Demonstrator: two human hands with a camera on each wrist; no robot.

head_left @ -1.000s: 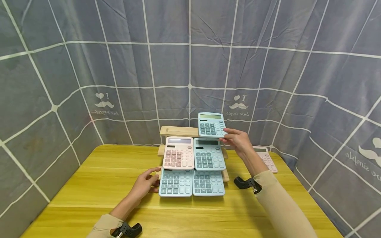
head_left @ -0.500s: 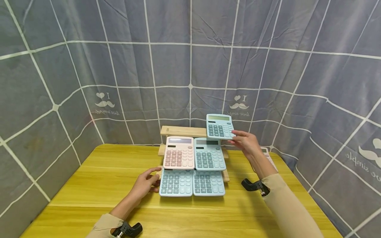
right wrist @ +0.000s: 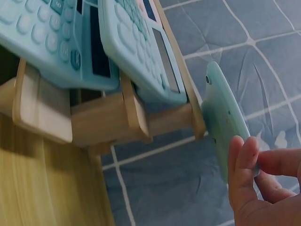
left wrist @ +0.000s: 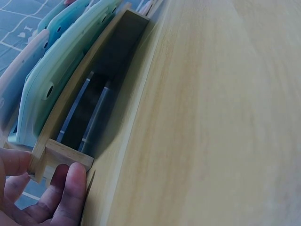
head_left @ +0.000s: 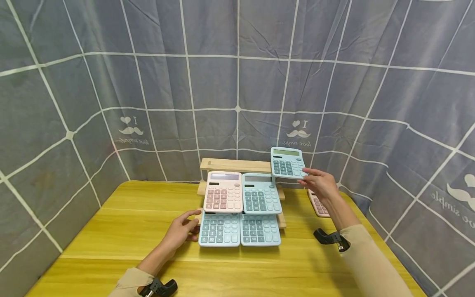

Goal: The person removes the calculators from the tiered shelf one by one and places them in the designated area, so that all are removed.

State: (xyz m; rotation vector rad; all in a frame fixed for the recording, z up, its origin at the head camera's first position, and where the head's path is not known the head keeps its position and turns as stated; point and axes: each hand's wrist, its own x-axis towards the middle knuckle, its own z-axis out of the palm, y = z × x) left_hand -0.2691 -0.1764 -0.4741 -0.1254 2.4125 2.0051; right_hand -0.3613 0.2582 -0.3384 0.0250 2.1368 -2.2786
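My right hand (head_left: 320,184) pinches a light blue calculator (head_left: 287,163) by its lower right corner, holding it up at the right end of the top step of a wooden stand (head_left: 235,165). The right wrist view shows the back of this calculator (right wrist: 222,115), thumb and fingers on either side. My left hand (head_left: 179,232) grips the lower left end of the stand, its thumb and fingers about the wooden corner (left wrist: 68,153). On the stand's middle step a pink calculator (head_left: 223,192) stands beside a blue calculator (head_left: 261,194). Two more blue calculators, left (head_left: 219,229) and right (head_left: 260,229), lean on the lowest step.
Another pink calculator (head_left: 319,204) lies on the yellow wooden table (head_left: 148,214) to the right, partly hidden behind my right hand and forearm. A grey curtain with white grid lines (head_left: 211,82) surrounds the table at the back and sides.
My right hand has carried the blue calculator rightward and slightly down along the top step, uncovering more of that step. My left hand has stayed at the stand's end.
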